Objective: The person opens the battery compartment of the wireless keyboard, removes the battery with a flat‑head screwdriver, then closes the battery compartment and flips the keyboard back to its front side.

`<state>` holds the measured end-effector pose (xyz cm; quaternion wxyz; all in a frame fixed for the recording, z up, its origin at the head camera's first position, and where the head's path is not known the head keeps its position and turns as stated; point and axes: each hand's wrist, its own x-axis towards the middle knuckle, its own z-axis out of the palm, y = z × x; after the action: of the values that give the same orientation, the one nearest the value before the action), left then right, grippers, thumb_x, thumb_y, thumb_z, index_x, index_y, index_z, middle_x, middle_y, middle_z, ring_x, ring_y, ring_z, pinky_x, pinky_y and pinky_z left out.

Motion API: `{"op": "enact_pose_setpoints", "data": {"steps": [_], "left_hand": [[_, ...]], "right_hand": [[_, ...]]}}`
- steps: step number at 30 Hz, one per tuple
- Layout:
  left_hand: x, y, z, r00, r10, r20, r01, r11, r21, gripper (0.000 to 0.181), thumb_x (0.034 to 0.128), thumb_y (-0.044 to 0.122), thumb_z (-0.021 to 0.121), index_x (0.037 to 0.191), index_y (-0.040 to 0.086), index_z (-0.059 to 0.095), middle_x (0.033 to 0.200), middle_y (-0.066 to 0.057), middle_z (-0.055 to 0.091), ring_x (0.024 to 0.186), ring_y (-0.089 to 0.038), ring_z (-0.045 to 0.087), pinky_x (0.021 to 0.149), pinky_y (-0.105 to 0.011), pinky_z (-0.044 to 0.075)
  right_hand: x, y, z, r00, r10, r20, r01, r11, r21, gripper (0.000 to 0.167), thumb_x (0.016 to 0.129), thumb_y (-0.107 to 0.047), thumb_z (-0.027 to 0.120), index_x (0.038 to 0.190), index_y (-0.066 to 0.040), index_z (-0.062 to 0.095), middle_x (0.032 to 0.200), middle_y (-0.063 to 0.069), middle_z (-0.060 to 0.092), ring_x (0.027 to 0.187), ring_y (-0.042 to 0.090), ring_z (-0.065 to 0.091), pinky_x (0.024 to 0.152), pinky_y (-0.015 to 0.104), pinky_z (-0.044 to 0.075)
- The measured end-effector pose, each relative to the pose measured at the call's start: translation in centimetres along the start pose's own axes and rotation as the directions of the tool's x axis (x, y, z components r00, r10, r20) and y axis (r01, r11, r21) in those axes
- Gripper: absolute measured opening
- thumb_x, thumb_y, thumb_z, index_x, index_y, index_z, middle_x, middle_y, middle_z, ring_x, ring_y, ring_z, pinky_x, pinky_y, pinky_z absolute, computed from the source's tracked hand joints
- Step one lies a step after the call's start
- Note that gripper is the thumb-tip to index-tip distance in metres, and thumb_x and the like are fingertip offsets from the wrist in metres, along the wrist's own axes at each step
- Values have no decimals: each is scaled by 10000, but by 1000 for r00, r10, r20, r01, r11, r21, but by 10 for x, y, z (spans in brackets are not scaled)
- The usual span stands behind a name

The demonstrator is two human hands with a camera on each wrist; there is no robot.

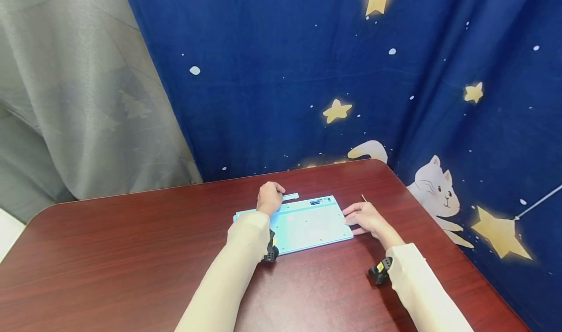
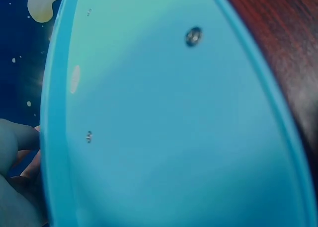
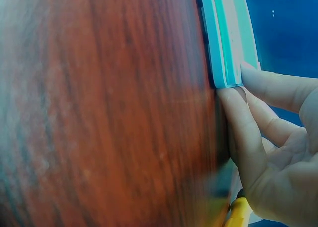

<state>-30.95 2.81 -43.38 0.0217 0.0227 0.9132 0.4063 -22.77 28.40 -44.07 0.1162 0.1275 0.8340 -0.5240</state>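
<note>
A light blue keyboard (image 1: pixel 303 229) lies upside down on the table, screws dotting its underside. Near its far right corner a battery compartment (image 1: pixel 316 202) is uncovered, with something dark inside. My left hand (image 1: pixel 270 196) is at the far long edge, fingers curled. A narrow pale strip, likely the battery cover (image 1: pixel 291 196), juts from its fingertips; the keyboard hides the grip in the left wrist view. My right hand (image 1: pixel 366 218) pinches the keyboard's right end. In the right wrist view its thumb (image 3: pixel 278 85) lies on the upper face, a finger (image 3: pixel 238 117) under the edge.
A thin stick-like thing (image 1: pixel 363 197) shows just beyond the right hand. Something yellow (image 3: pixel 239 213) appears below that hand in the right wrist view; its kind is unclear. The reddish-brown table (image 1: pixel 131 254) ends against a blue star-patterned curtain (image 1: pixel 272 78).
</note>
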Motion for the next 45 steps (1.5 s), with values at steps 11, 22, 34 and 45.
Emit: {"op": "enact_pose_setpoints", "data": {"steps": [11,22,34,45], "left_hand": [[-9,13,-5,982,137,132,-138,990,-1,127,858,29,594,932,37,698,949,-76,660,853,-213,585,795,-350,487],[-22,18,-6,957,196,215,-205,979,22,122,836,30,632,944,37,687,933,-63,653,813,-186,580,758,-324,493],[-25,7,-2,966,176,191,-177,984,-8,98,816,59,680,913,62,696,917,-49,631,869,-185,562,796,-330,457],[-27,7,-4,969,148,198,-147,989,-21,114,815,79,688,927,61,696,926,-55,652,902,-190,583,819,-353,429]], "right_hand": [[-2,0,0,1000,-25,1,25,1000,-10,303,774,14,665,1058,82,583,868,144,657,746,211,630,647,401,535],[-2,-2,0,1000,-30,4,30,999,-11,306,777,6,662,1064,81,582,871,137,658,749,203,626,650,398,535],[-2,0,1,1000,-22,-8,21,1000,-18,322,779,-2,666,1079,77,582,887,140,655,749,206,626,653,397,534],[-6,-3,-2,999,-28,22,28,1000,6,420,774,-28,696,1148,92,550,924,176,654,764,219,639,666,401,532]]}}
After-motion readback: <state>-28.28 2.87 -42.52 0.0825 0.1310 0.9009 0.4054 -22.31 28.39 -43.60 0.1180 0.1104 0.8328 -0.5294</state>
